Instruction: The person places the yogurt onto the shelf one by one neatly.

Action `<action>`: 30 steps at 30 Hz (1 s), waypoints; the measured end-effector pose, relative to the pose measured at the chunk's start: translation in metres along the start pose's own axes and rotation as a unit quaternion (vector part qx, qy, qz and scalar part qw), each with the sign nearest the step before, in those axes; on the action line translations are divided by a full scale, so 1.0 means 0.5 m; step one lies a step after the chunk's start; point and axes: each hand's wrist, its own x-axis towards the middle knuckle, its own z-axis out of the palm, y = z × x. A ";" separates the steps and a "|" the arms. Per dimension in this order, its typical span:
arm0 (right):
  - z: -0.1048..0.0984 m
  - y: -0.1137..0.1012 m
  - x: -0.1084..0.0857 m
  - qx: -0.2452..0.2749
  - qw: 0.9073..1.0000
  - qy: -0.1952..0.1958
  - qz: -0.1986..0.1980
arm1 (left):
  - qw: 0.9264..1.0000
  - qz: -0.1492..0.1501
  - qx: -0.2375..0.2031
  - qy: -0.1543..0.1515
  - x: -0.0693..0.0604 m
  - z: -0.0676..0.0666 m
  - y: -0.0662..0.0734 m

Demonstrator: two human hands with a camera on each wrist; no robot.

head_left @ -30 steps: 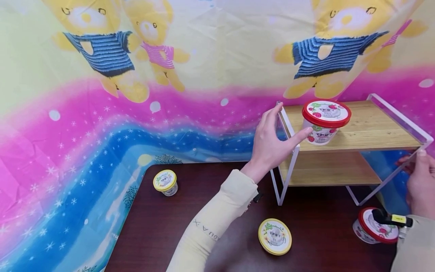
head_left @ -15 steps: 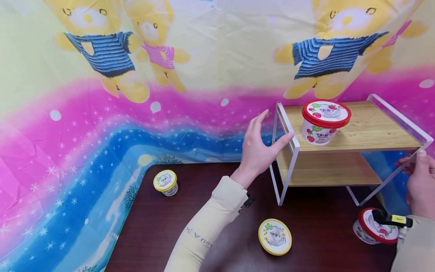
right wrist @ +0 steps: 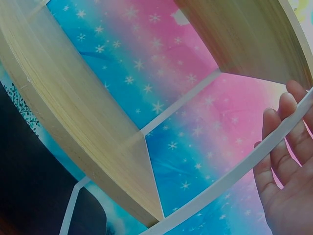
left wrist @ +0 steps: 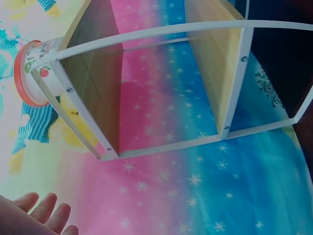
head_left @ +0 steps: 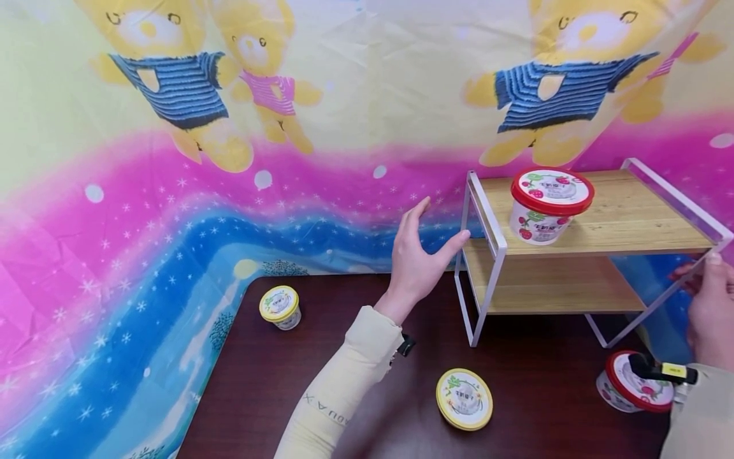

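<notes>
2-tier shelf rack (head_left: 579, 299) upright on table (head_left: 252, 382) nr far edge, well R of far L cnr; lt-wood upper board (head_left: 636, 213) & lower board (head_left: 556, 280), both approx level, w/ white metal loop frame (head_left: 487, 296) each end, tops rising above upper board

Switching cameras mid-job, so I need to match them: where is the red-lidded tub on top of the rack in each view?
Head: the red-lidded tub stands on the top wooden board, right of the picture's centre.
Left wrist: the red-lidded tub is at the upper left, lid facing left.
Right wrist: not in this picture.
Shared landmark: the white metal frame, which crosses both wrist pictures too.
</notes>
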 end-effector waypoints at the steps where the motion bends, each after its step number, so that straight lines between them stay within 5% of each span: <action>1: 0.000 0.000 0.000 0.006 1.000 0.000 0.001 | 1.000 -0.003 -0.001 0.003 -0.003 -0.002 -0.005; 30: 0.001 -0.003 -0.004 0.025 1.000 0.002 -0.008 | 0.995 -0.085 -0.023 0.049 -0.047 -0.072 -0.112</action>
